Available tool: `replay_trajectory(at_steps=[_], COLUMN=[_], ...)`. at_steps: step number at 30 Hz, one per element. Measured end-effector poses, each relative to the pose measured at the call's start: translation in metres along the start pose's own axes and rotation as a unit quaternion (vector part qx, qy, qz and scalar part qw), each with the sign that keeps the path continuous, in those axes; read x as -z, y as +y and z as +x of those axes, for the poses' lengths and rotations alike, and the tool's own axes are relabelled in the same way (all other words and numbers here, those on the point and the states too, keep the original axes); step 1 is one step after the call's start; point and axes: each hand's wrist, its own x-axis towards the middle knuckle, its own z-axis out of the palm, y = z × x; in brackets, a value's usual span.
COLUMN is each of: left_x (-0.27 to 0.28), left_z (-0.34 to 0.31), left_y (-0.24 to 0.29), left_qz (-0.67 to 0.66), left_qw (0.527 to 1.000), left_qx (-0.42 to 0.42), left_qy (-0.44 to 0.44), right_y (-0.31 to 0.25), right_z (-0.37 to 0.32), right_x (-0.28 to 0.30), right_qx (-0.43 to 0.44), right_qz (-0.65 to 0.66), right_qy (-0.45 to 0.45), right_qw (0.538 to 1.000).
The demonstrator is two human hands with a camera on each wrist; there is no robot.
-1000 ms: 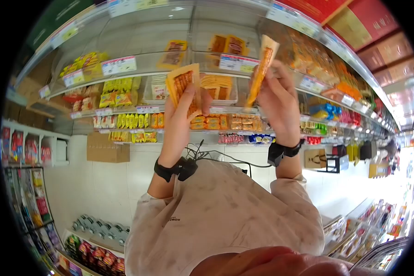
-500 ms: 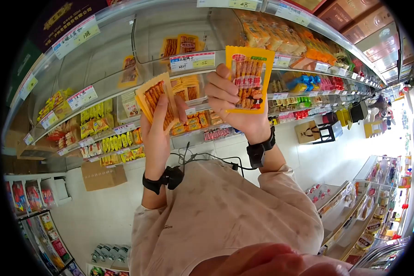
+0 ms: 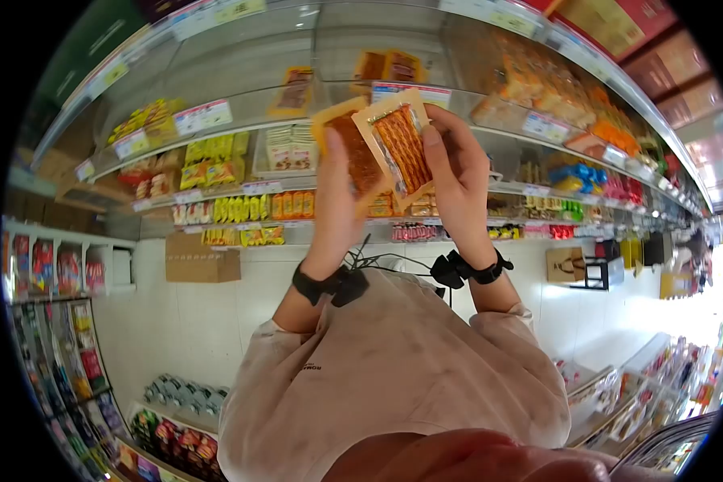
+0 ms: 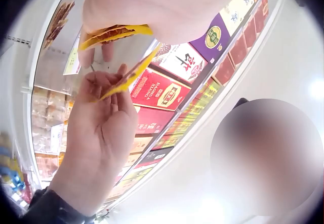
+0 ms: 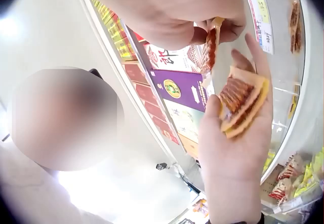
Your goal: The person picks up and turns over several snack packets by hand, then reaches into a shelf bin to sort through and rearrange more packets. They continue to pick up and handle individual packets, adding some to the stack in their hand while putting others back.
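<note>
In the head view my left hand [image 3: 337,197] holds flat snack packets [image 3: 352,149], blurred there. The right wrist view shows two stacked packets [image 5: 240,102] of reddish-brown sticks lying along its palm, thumb at their edge. My right hand [image 3: 462,181] pinches a single snack packet [image 3: 399,147] between thumb and fingers. Its clear side, with braided-looking sticks inside and a pale border, faces the head camera. This packet overlaps the left-hand packets in the head view. Seen edge-on in the left wrist view, the right-hand packet [image 4: 129,80] shows its yellow side.
Store shelves curve around in front. Similar yellow packets [image 3: 390,66] lie on the upper shelf behind a price tag [image 3: 410,94]. Yellow snack bags [image 3: 209,161] fill lower trays. A cardboard box [image 3: 202,259] stands on the floor, and black cables [image 3: 369,259] hang between my wrists.
My right hand has turned its packet from edge-on, through its printed yellow front, to its clear side, and brought it left against the view of the left-hand packets. The head view has swung and returned.
</note>
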Motion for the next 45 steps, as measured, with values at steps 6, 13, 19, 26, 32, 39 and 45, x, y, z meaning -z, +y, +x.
replay_trajectory(at_steps=[6,13,19,26,32,39,45], left_x=[-0.014,0.008,0.003,0.011,0.019,0.024,0.019], left_z=[0.005,0.011,0.001,-0.005,-0.006,-0.002,0.003], left_y=[0.011,0.023,0.030,0.030,0.026,0.023,0.019], left_qz=[-0.282,-0.197,-0.179,-0.163,-0.139,-0.159,-0.201], left_qw=[0.947,0.974,0.978,0.981,0.984,0.982,0.974], left_qx=[0.151,0.096,0.101,0.109,0.109,0.099,0.088], left_qy=[0.033,0.054,0.027,0.011,0.016,0.027,0.055], right_y=[0.024,0.011,0.022,0.083,0.115,0.017,-0.011], right_z=[-0.009,0.054,0.159,0.200,0.222,0.128,0.057], right_x=[-0.029,0.006,0.025,0.031,0.056,0.032,0.038], right_qx=[0.177,0.228,0.042,-0.064,0.058,0.179,0.109], right_qz=[-0.222,-0.154,-0.314,-0.433,-0.425,-0.251,-0.175], right_qy=[0.030,-0.016,-0.216,-0.325,-0.319,-0.037,-0.074], right_qw=[0.958,0.961,0.923,0.838,0.845,0.951,0.976])
